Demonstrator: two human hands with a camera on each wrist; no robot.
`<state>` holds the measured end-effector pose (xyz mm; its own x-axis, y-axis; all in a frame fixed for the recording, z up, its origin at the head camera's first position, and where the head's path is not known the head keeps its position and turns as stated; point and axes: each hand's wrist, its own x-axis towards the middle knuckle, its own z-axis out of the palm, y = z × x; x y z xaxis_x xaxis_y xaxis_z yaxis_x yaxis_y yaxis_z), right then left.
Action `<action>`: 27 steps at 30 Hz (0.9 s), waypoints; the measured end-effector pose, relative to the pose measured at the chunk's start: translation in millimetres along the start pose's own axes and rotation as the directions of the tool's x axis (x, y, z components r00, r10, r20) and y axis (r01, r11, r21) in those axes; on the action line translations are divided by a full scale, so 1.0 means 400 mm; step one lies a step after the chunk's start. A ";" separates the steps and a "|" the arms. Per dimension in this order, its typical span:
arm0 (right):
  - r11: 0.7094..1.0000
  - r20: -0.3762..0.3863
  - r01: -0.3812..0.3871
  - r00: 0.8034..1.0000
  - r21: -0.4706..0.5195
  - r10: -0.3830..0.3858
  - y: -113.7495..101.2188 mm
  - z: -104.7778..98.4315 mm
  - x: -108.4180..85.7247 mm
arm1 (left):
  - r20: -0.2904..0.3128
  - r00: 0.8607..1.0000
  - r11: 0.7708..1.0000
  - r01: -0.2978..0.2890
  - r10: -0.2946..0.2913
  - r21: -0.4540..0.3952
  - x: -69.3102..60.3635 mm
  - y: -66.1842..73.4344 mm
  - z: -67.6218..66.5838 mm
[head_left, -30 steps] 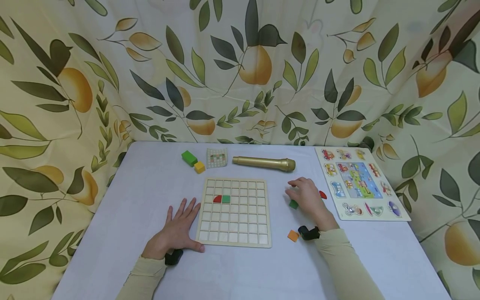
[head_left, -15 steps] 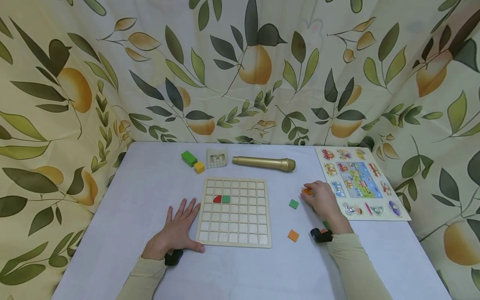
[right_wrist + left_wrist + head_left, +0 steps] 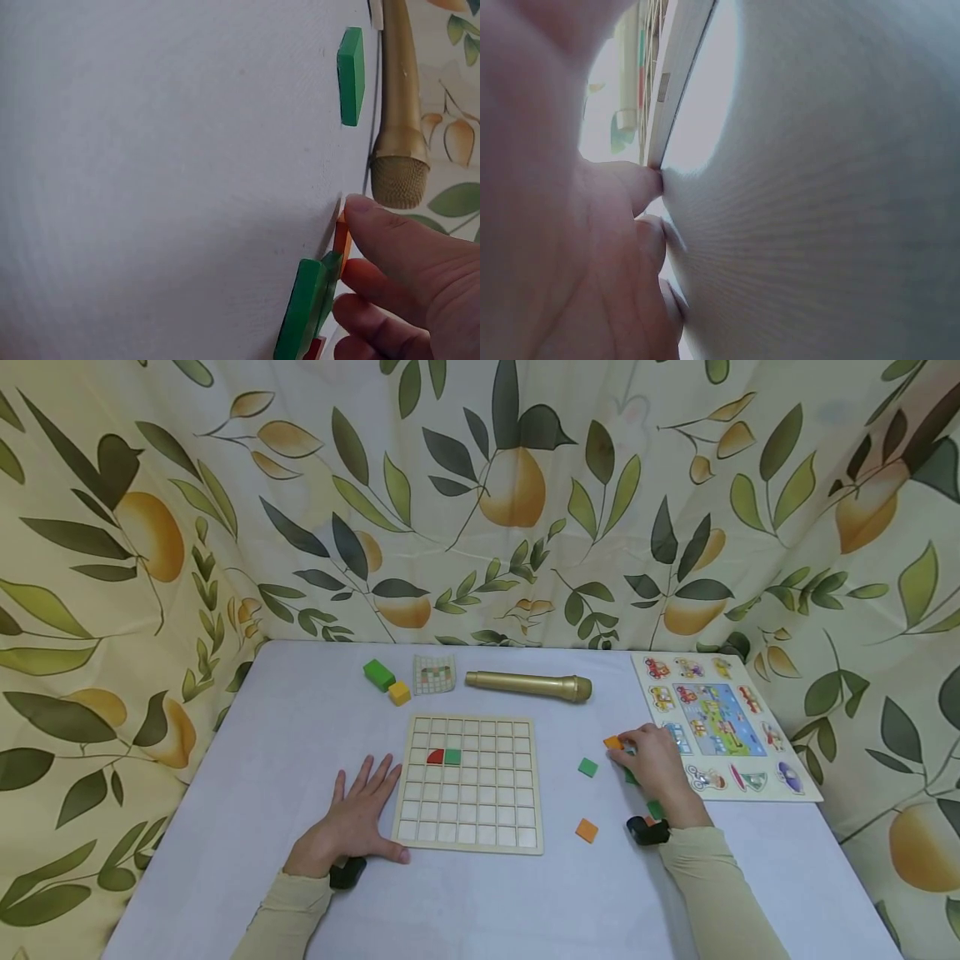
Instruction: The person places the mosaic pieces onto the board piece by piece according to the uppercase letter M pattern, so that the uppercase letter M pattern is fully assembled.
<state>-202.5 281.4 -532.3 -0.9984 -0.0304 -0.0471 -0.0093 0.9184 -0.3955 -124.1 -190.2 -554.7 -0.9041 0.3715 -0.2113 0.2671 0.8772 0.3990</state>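
Note:
My left hand (image 3: 348,818) lies flat with fingers spread at the left edge of the pale grid board (image 3: 401,785), its thumb by the near corner. On the board sit a red quarter-round tile (image 3: 435,757) and a green square tile (image 3: 453,757), side by side. Right of the board, my right hand (image 3: 656,768) pinches an orange tile (image 3: 612,742) at the table surface. The right wrist view shows thumb and index finger on that orange tile (image 3: 342,240), close beside green tiles (image 3: 298,311). In the left wrist view, the fingertips of my left hand (image 3: 592,255) touch the cloth.
A loose green tile (image 3: 588,767) and an orange tile (image 3: 587,831) lie right of the board. Behind it are green (image 3: 378,674) and yellow (image 3: 399,693) blocks, a small pattern card (image 3: 433,675) and a gold microphone (image 3: 528,685). A picture puzzle (image 3: 678,768) stands far right.
My right hand has moved right from the green tile to the orange one, uncovering the green tile. Over the last half second it shifted slightly further right. The left hand has stayed still.

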 end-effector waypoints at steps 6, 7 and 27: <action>1.000 -0.017 -0.006 1.000 0.000 0.006 -0.007 0.009 0.004 | -0.001 1.000 1.000 -0.001 0.001 -0.002 0.000 0.001 0.000; 1.000 -0.021 -0.004 1.000 -0.004 0.004 -0.007 0.011 0.005 | -0.001 1.000 1.000 -0.001 0.001 -0.001 0.000 0.000 0.000; 0.998 -0.066 0.058 0.996 -0.019 -0.059 -0.018 0.029 0.004 | -0.009 1.000 1.000 -0.011 0.010 -0.010 -0.003 0.001 -0.003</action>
<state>-203.5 270.1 -540.1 -0.9976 -0.0583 0.0372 -0.0681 0.9224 -0.3801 -123.4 -190.8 -553.2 -0.9043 0.3777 -0.1989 0.2733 0.8702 0.4100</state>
